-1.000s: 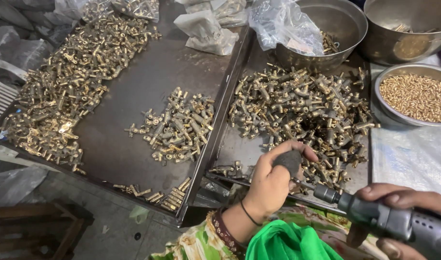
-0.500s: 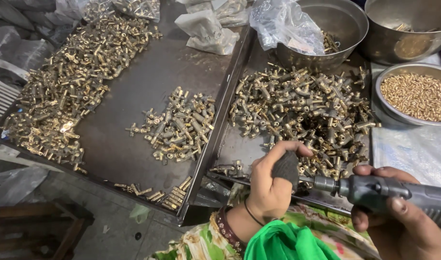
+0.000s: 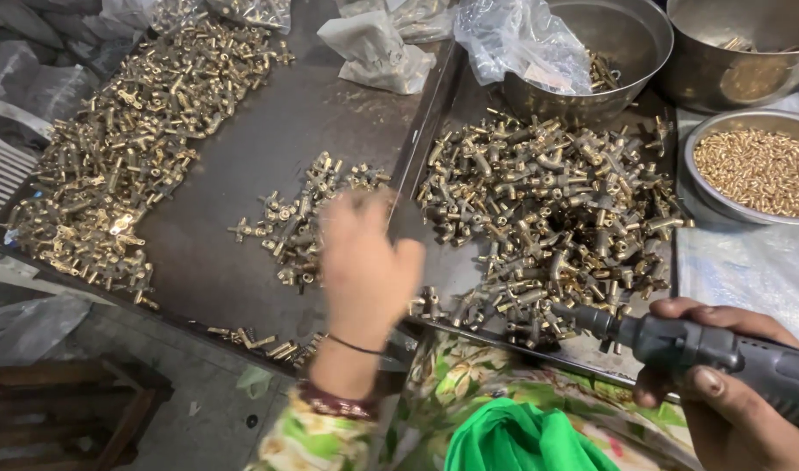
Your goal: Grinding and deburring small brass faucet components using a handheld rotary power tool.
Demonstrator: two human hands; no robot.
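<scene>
Hovering blurred, the left hand (image 3: pixel 364 262) sits just at five o'clock of the small pile of brass fittings (image 3: pixel 299 218); its grasp cannot be told. The right hand (image 3: pixel 722 384) clenches a grey rotary tool (image 3: pixel 704 349), its long axis pointing toward ten o'clock at the large heap (image 3: pixel 547 218).

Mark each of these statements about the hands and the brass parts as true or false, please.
1. The right hand holds a grey power tool. True.
2. The left hand rests flat inside the bowl of small brass pieces. False: it is raised and blurred above the seam between the two dark metal trays, far from that bowl.
3. The right tray carries a dense heap of brass fittings. True.
4. The left tray holds no parts at all. False: it has a large pile along its left side and a smaller cluster near its middle.
5. The left wrist wears bangles. True.
</scene>
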